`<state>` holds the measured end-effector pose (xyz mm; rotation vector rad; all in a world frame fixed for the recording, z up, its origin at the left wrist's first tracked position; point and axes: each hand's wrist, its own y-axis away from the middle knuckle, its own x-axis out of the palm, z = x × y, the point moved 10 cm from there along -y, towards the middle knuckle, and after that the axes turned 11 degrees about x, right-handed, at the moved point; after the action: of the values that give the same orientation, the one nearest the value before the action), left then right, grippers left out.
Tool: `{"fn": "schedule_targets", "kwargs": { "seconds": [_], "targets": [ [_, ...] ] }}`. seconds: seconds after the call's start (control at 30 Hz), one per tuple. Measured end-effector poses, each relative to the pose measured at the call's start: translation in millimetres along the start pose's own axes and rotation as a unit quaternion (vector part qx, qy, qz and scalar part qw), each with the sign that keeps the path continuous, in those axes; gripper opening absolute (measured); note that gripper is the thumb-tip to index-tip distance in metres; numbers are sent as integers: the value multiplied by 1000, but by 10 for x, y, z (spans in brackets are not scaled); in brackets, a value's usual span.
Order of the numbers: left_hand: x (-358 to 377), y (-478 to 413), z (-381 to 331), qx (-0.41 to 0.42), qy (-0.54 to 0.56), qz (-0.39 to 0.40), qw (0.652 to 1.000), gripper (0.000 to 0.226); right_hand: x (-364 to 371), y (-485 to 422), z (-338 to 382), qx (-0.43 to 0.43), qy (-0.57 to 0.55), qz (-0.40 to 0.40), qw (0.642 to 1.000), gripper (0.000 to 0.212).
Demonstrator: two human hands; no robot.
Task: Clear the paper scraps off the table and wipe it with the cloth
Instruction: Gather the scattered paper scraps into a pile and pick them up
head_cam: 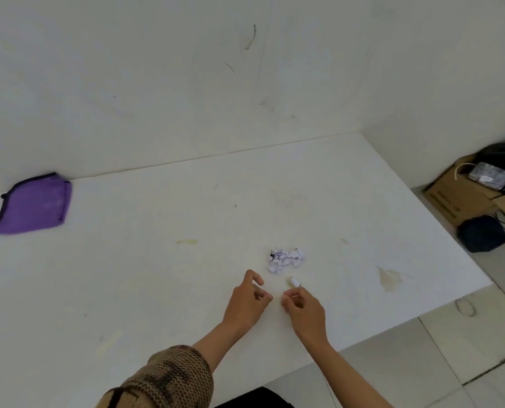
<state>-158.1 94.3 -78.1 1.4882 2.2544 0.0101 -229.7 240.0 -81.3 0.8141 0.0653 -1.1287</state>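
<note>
A heap of crumpled white paper scraps (286, 259) lies on the white table (157, 275), right of centre. One small scrap (294, 281) sits just below the heap, at the upper edge of my right hand (304, 309). That hand's fingers are curled inward over the table; whether they pinch anything is not visible. My left hand (248, 300) hovers close beside it, fingers loosely curled, with nothing in it. The folded purple cloth (33, 204) lies far to the left against the wall, well away from both hands.
White walls meet the table's back and right-rear edges. The table's right edge runs diagonally near the scraps. On the tiled floor to the right stand a cardboard box (463, 195) with dark bags and a black bag (482, 234). Yellowish stains (389, 278) mark the tabletop.
</note>
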Motion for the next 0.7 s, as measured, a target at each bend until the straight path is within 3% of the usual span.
{"fn": "schedule_targets", "kwargs": {
  "seconds": [0.23, 0.33, 0.7],
  "targets": [
    [243, -96, -73, 27, -65, 60, 996, 13, -199, -139, 89, -63, 70, -96, 991, 11],
    [234, -125, -40, 35, -87, 68, 993, 12, -241, -181, 99, -61, 67, -107, 990, 19],
    [79, -116, 107, 15, -76, 57, 995, 12, -295, -364, 108, -11, 97, -133, 986, 12]
  ]
}}
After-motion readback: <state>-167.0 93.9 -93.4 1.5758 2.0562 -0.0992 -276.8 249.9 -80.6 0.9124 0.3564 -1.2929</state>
